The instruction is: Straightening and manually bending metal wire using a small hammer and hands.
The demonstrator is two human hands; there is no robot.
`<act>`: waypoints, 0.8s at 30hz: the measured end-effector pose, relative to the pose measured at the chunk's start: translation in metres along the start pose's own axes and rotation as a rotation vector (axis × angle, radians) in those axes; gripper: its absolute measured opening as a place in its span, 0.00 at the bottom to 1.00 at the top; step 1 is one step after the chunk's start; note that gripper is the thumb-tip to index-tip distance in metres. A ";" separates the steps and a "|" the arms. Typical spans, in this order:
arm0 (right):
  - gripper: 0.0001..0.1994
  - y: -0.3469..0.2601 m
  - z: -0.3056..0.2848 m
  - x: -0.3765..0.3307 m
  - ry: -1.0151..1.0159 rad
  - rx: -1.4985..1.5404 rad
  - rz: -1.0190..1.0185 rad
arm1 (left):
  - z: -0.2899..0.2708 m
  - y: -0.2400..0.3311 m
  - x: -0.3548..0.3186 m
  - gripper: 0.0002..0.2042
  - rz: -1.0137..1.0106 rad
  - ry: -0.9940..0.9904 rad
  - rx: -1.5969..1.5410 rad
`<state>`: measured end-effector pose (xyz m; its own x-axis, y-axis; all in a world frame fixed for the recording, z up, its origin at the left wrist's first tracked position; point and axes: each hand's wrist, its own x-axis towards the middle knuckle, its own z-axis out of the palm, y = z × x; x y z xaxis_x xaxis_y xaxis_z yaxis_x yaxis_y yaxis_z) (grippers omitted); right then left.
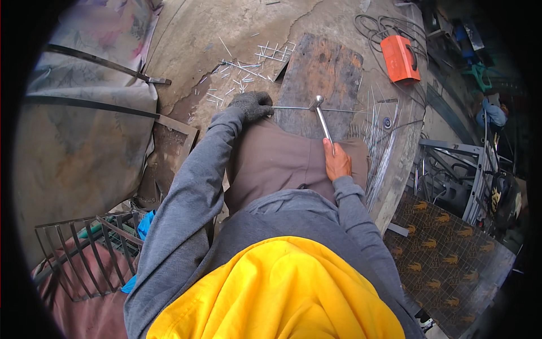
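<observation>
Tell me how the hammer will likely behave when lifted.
The hammer should feel stiff, as its handle looks like straight metal. It is probably head-heavy: the metal-looking head sits at the far end from the right hand. The shiny, smooth-looking handle could be somewhat slippery.

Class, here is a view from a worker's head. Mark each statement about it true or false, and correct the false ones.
1. The right hand holds a hammer. True.
2. The left hand is bare. False: the left hand wears a dark glove.
3. A thin metal rod extends over the wooden board. True.
4. The orange box sits left of the wooden board. False: the orange box is to its right.
5. Short metal pieces lie scattered ahead of the left hand. True.
</observation>
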<state>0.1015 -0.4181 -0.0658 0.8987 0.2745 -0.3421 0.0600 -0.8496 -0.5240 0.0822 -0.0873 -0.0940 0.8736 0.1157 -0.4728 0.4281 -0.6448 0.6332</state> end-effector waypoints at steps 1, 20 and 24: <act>0.30 -0.004 0.002 -0.001 -0.006 0.004 -0.010 | -0.002 -0.019 -0.005 0.14 0.018 0.014 -0.012; 0.28 -0.020 -0.007 -0.007 0.118 0.084 -0.061 | 0.006 -0.021 0.007 0.16 0.022 -0.025 0.023; 0.28 -0.024 -0.007 -0.010 0.103 0.094 -0.030 | 0.005 -0.016 0.004 0.17 -0.010 -0.047 0.019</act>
<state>0.0943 -0.4033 -0.0446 0.9372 0.2472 -0.2460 0.0509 -0.7948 -0.6048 0.0779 -0.0802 -0.1089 0.8572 0.0875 -0.5075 0.4322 -0.6580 0.6166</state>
